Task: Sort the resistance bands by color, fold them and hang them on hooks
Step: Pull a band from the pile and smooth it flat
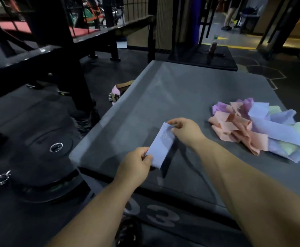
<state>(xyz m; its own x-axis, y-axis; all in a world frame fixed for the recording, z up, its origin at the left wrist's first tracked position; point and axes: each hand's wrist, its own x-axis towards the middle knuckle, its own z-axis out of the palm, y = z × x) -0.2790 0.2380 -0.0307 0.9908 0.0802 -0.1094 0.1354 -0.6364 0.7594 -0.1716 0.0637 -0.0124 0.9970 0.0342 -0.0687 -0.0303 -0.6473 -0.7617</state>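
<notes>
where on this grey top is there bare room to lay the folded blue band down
The grey padded top is bare from its far edge to the folded pale blue band, left of the tangled pile of pastel bands. Crowded only at the right, around that pile.

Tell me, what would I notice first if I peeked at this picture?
First you'd spot the folded blue band in the middle, pinched at its near end by the left hand and at its far end by the right hand. Next comes the jumbled pile of bands, peach, purple, blue and green, lying to the right on the gray platform.
</notes>
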